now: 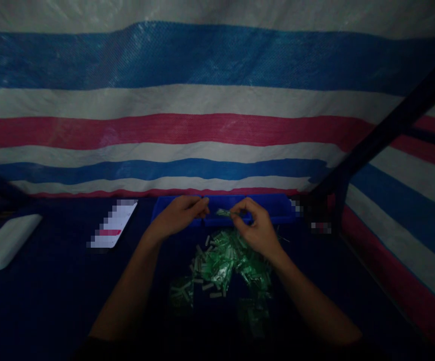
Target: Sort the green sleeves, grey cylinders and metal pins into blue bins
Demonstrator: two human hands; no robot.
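My right hand (254,223) is closed in a pinch, with a small pale-green clear plastic piece (223,212) at its fingertips, over a blue tray (277,210). To its left, my left hand (179,215) has its fingers drawn together above another part of the blue trays. Anything inside that pinch is too dark and small to make out. Below both hands lies a loose heap of small green clear plastic bags (223,263), mixed with short whitish strips (215,295). Two darker bags (181,292) lie nearer me, apart from the main heap.
A white device (8,243) lies at the far left on the dark blue table (70,296). Nearer the trays is a blurred-out white card or screen (115,223). Striped sheeting (202,130) hangs behind, and a dark slanted frame bar (386,123) stands at right.
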